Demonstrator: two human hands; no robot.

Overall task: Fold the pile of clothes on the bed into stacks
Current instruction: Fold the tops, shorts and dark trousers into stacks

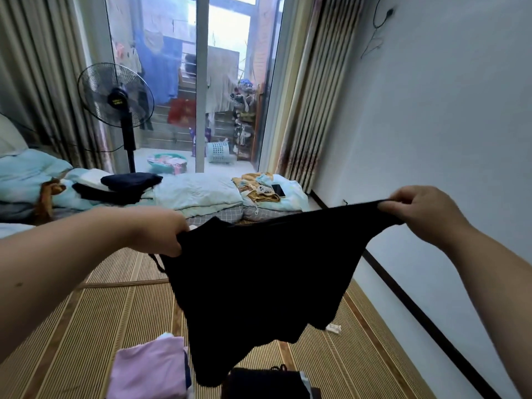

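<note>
Hanging in the air between the person's two hands, the black garment (253, 283) is plain, dark and limp. Its top edge is pulled taut into a line and its lower part droops in uneven folds. A thin cord (157, 262) dangles just under the left hand (161, 231). The cloth is held above the mat (86, 326) and touches nothing else that I can see.

There is one garment in hand. Below the left hand lies one pink stack (149, 367), and just beside that, under the garment's hem, one dark pile (264, 383). Beyond the left hand, on the bedding (198, 191), sit two dark pieces (126, 182), one on the other. Farther off behind them stands one fan (115, 95). One phone (278, 190) lies on the bedding beyond the gap between the hands.

The left hand is closed in a fist round the garment's near corner, fingers curled under and bunching the cloth. The right hand (417, 214), a little higher and out toward the wall (431, 110), grips the other corner with its fingers curled over the edge.
</note>
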